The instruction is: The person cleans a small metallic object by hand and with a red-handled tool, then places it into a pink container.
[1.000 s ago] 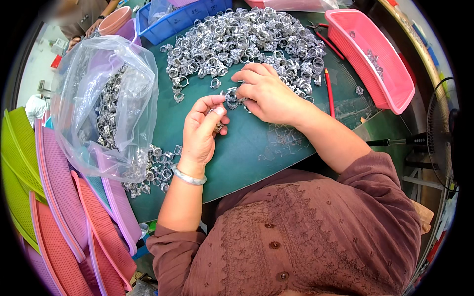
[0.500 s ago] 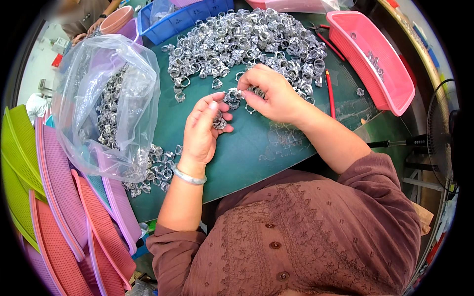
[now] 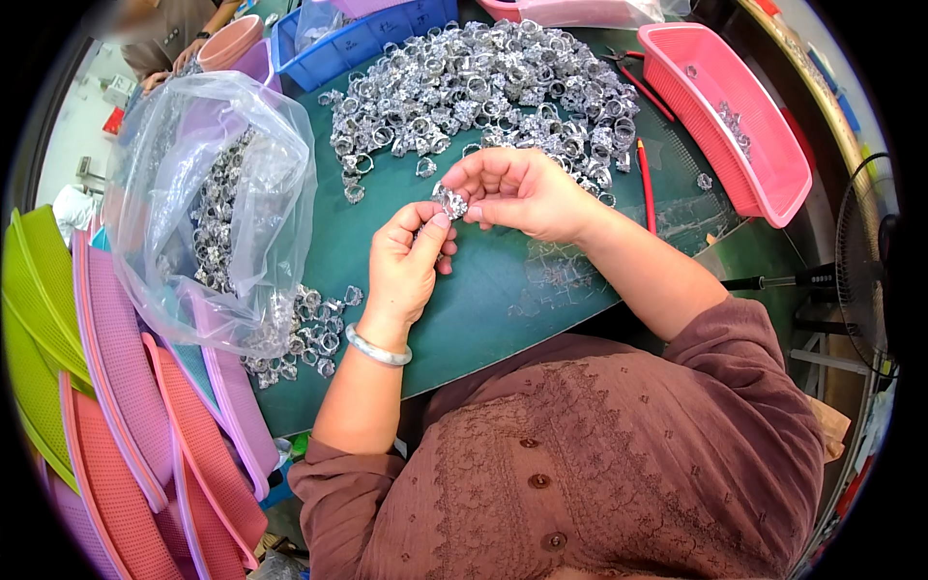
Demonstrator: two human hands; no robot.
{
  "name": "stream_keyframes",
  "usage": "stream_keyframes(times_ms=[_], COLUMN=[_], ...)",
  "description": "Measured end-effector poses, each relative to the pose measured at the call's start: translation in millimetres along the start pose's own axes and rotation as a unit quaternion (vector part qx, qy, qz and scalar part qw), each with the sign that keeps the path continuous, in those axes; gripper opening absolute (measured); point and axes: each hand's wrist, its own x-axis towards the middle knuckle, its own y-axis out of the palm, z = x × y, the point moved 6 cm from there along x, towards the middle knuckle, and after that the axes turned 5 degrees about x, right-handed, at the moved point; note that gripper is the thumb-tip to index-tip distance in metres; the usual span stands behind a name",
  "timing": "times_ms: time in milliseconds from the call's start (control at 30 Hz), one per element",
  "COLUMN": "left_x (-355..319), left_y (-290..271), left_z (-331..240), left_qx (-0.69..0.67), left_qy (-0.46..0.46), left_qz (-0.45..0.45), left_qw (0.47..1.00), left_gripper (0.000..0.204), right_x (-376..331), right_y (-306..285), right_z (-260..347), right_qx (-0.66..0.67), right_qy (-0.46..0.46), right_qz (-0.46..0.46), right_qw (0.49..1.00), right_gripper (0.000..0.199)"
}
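My left hand and my right hand meet above the green mat and both pinch one small silver metal ring piece between their fingertips. A silver bangle circles my left wrist. Just beyond the hands lies a big heap of the same silver ring pieces. A smaller cluster of finished-looking silver pieces lies to the left of my left forearm.
A clear plastic bag with silver pieces stands at the left. Stacked pink, purple and green trays fill the lower left. A pink basket sits at the right, a blue bin at the back, red-handled pliers near the heap. Another person's hands are at the top left.
My right hand has drawn back from the edge of the heap toward me. Both hands have lifted a little and now hold one silver piece together.
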Motion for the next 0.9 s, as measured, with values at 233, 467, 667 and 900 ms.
stream_keyframes(times_ms=[233, 467, 667, 900], left_x=[-1.7, -3.4, -1.8, -3.7], left_y=[4.8, 5.1, -1.4, 2.1], left_z=[-4.4, -12.6, -14.2, -8.2], left_qx=[-0.022, 0.155, 0.204, 0.069], left_qy=[0.013, 0.179, 0.186, 0.080], left_qz=[-0.006, -0.019, -0.059, -0.023], left_qw=[1.000, 0.971, 0.959, 0.994], left_gripper=[0.009, 0.015, 0.006, 0.006], right_x=[-0.2, -0.3, -0.2, 0.2], right_y=[-2.3, -7.5, -6.1, -2.4], right_z=[2.1, -5.1, -8.4, -10.0], right_qx=[0.003, 0.100, 0.100, 0.059], right_qy=[-0.004, 0.068, 0.083, 0.059], right_qz=[-0.049, -0.094, -0.085, -0.052], right_qw=[0.999, 0.988, 0.988, 0.995], right_gripper=[0.030, 0.025, 0.021, 0.022])
